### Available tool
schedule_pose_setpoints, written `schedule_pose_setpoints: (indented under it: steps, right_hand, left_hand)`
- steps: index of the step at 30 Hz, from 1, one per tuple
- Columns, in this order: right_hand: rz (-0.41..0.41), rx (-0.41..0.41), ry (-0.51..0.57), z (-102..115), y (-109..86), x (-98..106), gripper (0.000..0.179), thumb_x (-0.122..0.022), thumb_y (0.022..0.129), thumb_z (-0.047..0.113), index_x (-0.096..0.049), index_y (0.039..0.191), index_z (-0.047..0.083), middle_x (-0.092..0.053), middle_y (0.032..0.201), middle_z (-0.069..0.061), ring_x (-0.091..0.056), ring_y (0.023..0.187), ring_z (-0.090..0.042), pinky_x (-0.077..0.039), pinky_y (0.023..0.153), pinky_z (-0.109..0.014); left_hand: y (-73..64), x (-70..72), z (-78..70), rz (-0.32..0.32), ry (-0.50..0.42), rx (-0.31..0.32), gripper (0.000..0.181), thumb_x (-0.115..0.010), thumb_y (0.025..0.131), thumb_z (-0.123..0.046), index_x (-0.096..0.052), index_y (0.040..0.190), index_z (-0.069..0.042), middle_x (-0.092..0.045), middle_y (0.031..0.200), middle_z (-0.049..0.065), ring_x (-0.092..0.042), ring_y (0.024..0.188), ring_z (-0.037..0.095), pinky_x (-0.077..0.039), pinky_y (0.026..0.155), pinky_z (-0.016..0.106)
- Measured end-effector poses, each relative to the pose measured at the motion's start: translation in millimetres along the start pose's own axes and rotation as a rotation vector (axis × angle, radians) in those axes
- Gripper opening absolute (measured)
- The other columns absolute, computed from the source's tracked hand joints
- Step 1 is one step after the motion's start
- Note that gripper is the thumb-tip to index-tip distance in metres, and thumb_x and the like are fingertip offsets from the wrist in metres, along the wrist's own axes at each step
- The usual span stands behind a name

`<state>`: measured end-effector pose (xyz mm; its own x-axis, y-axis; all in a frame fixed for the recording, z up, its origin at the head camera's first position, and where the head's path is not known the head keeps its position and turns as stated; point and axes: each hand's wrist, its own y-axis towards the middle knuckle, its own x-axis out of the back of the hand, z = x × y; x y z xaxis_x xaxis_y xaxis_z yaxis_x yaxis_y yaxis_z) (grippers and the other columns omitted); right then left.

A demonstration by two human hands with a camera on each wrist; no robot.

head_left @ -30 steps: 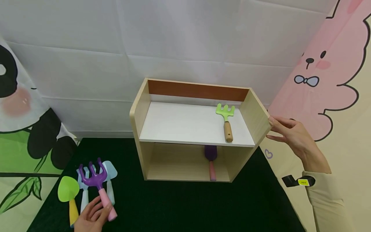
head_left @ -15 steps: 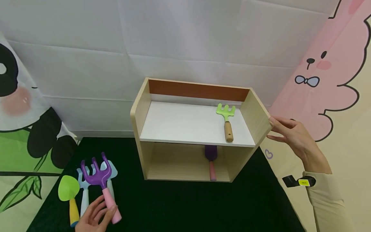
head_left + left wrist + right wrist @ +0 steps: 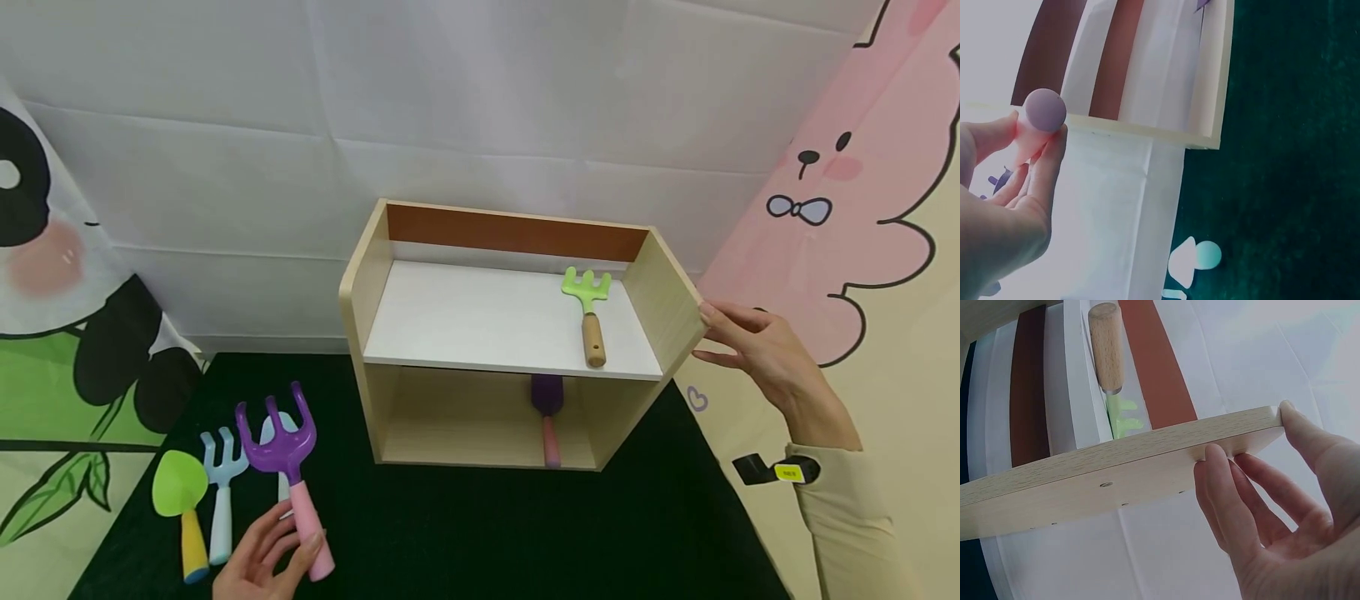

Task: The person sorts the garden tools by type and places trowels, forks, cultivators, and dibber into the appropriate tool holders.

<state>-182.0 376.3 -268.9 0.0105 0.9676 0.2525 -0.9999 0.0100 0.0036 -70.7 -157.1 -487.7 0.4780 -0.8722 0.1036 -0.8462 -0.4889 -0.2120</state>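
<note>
My left hand (image 3: pixel 266 557) pinches the pink handle of a purple toy hand fork (image 3: pixel 282 454) between thumb and fingers, prongs pointing up and away. In the left wrist view the round handle end (image 3: pixel 1045 110) faces the camera. My right hand (image 3: pixel 772 358) grips the front edge of the right side panel of a two-tier wooden shelf (image 3: pixel 667 321); the right wrist view shows the thumb at the edge and fingers against the outer face. A green hand fork with a wooden handle (image 3: pixel 592 337) lies on the upper white board. In the lower tier is a purple trowel with a pink handle (image 3: pixel 547 396), its top under the board.
Left on the dark green cloth (image 3: pixel 465 533) lie a lime-green trowel with a yellow handle (image 3: pixel 180 485), a light blue fork (image 3: pixel 221 521) and a light blue spade (image 3: pixel 287 422), partly covered by the purple fork. A white sheet (image 3: pixel 480 100) hangs behind the shelf.
My left hand has moved right with the purple fork, away from the green trowel, uncovering more of the light blue fork. My right hand stays at the shelf's side panel.
</note>
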Motion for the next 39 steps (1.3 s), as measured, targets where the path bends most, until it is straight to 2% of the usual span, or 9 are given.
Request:
schedule_pose_setpoints:
  steps: [7, 13, 19, 26, 30, 34, 39]
  right_hand:
    - [0.002, 0.000, 0.003, 0.5, -0.3, 0.5, 0.038, -0.059, 0.094, 0.021, -0.058, 0.129, 0.007, -0.062, 0.118, 0.004, -0.064, 0.099, -0.012, -0.057, 0.074, -0.035]
    - [0.004, 0.003, 0.004, 0.3, -0.8, 0.7, 0.038, -0.059, 0.095, 0.020, -0.057, 0.130, 0.007, -0.061, 0.118, 0.004, -0.064, 0.099, -0.012, -0.057, 0.074, -0.034]
    - [-0.003, -0.002, 0.004, -0.2, -1.0, 0.2, 0.040, -0.060, 0.094, 0.021, -0.057, 0.131, 0.007, -0.061, 0.119, 0.004, -0.064, 0.100, -0.012, -0.057, 0.074, -0.034]
    - [-0.001, 0.004, 0.006, -0.5, -0.7, 0.2, 0.039, -0.060, 0.094, 0.020, -0.057, 0.130, 0.007, -0.061, 0.118, 0.003, -0.064, 0.099, -0.013, -0.057, 0.074, -0.034]
    - [-0.001, 0.001, 0.001, -0.5, -0.2, 0.2, 0.038, -0.060, 0.094, 0.021, -0.057, 0.130, 0.007, -0.061, 0.118, 0.003, -0.065, 0.099, -0.012, -0.057, 0.074, -0.034]
    - [-0.001, -0.004, 0.002, -0.4, -0.4, 0.3, 0.038, -0.059, 0.094, 0.021, -0.057, 0.130, 0.008, -0.061, 0.119, 0.004, -0.065, 0.099, -0.012, -0.057, 0.074, -0.034]
    - [0.001, -0.004, 0.005, 0.3, -0.6, -0.2, 0.038, -0.060, 0.094, 0.021, -0.057, 0.130, 0.007, -0.061, 0.119, 0.003, -0.065, 0.099, -0.012, -0.057, 0.074, -0.034]
  left_hand:
    - [-11.6, -5.3, -10.7, 0.052, 0.060, -0.053, 0.054, -0.078, 0.079, -0.013, -0.054, 0.127, -0.008, -0.060, 0.118, 0.006, -0.064, 0.089, 0.006, -0.054, 0.073, 0.019]
    - [-19.4, -9.6, -20.1, 0.154, 0.107, -0.075, 0.055, -0.075, 0.082, -0.015, -0.051, 0.130, -0.011, -0.057, 0.125, 0.008, -0.063, 0.094, 0.007, -0.056, 0.073, 0.026]
    - [-24.9, -13.6, -26.1, 0.242, 0.134, -0.101, 0.056, -0.075, 0.083, -0.020, -0.048, 0.131, -0.012, -0.055, 0.126, 0.008, -0.061, 0.097, 0.008, -0.056, 0.074, 0.027]
    - [-28.8, -18.2, -35.4, 0.356, 0.123, -0.076, 0.058, -0.075, 0.082, -0.023, -0.046, 0.132, -0.013, -0.052, 0.130, 0.008, -0.060, 0.106, 0.021, -0.056, 0.078, 0.029]
    - [-30.3, -21.7, -41.4, 0.414, 0.083, -0.081, 0.060, -0.076, 0.081, -0.023, -0.046, 0.132, -0.014, -0.050, 0.131, 0.006, -0.059, 0.107, 0.021, -0.056, 0.078, 0.030]
    - [-31.8, -27.3, -47.0, 0.446, 0.070, -0.114, 0.058, -0.076, 0.081, -0.024, -0.047, 0.131, -0.016, -0.051, 0.129, 0.004, -0.061, 0.105, 0.019, -0.056, 0.076, 0.030]
    - [-33.3, -35.3, -53.8, 0.476, 0.094, -0.137, 0.058, -0.075, 0.080, -0.035, -0.048, 0.130, -0.021, -0.053, 0.127, 0.002, -0.061, 0.106, 0.018, -0.056, 0.074, 0.028]
